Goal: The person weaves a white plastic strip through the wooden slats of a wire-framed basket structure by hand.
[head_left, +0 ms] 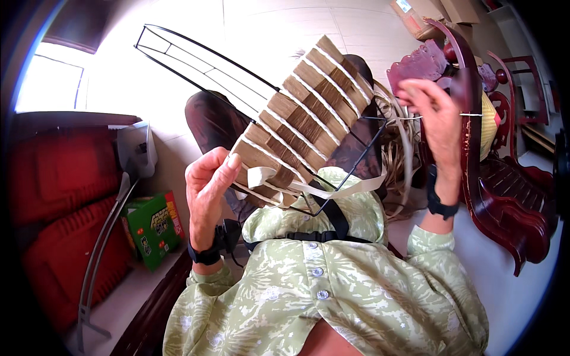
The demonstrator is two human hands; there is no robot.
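My left hand [208,184] is closed, thumb on top, on the near left edge of a woven panel [309,113]. Flat brown strips and white cords cross in this panel, which is worked around a long black wire frame [205,70]. The frame lies tilted across my lap, its bare narrow end pointing far left. From the near end a loose pale flat strip [350,188] trails off to the right. My right hand [432,110] is raised right of the panel, fingers loosely bent and apart, slightly blurred, with nothing visible in them. A thin white cord [409,118] stretches past it.
A carved dark red wooden chair [472,148] stands close on the right. A bundle of pale strips [395,166] hangs beside my knee. Cardboard boxes [418,18] are far right. On the left are red cushions [71,219], a green box [153,228] and a grey metal stand [98,267].
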